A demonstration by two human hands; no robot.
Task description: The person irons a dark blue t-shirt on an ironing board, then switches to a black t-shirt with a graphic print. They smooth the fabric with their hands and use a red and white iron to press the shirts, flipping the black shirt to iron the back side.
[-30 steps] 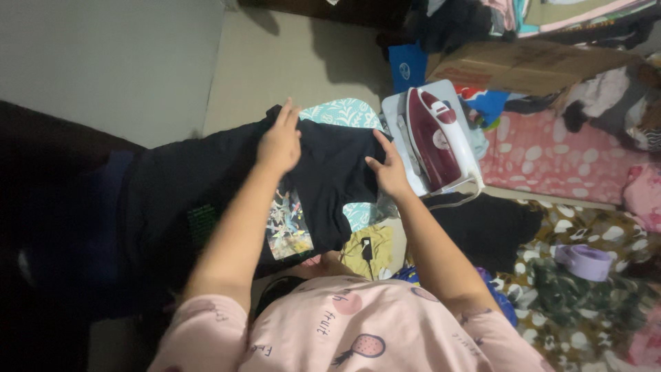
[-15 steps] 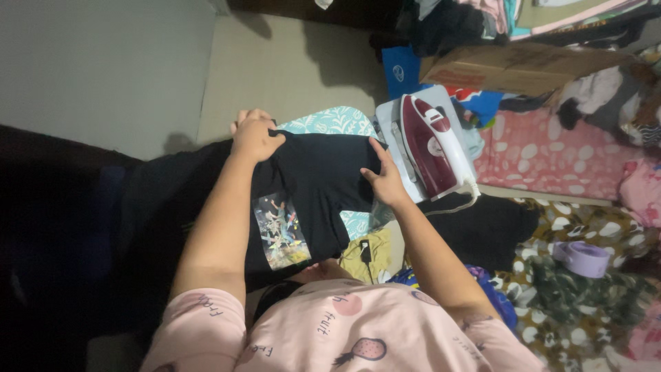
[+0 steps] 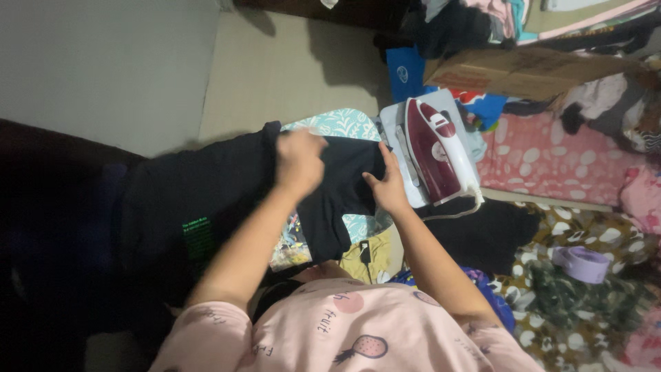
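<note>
A black T-shirt (image 3: 206, 207) with a colourful print lies spread over a teal patterned ironing board (image 3: 337, 124). My left hand (image 3: 299, 162) is blurred with motion and rests on top of the shirt near its upper edge. My right hand (image 3: 387, 187) presses flat on the shirt's right edge, fingers apart, just left of the iron. A maroon and white steam iron (image 3: 434, 148) sits on its grey rest at the board's right end, its cord trailing down.
A brown cardboard box (image 3: 523, 69) and piled clothes fill the upper right. Pink spotted bedding (image 3: 551, 162) and a camouflage cloth with a lilac tape roll (image 3: 582, 264) lie to the right. A dark pile sits at the left.
My left hand has moved right across the shirt, from its far upper corner toward the middle. My right hand has stayed on the shirt's right edge beside the iron.
</note>
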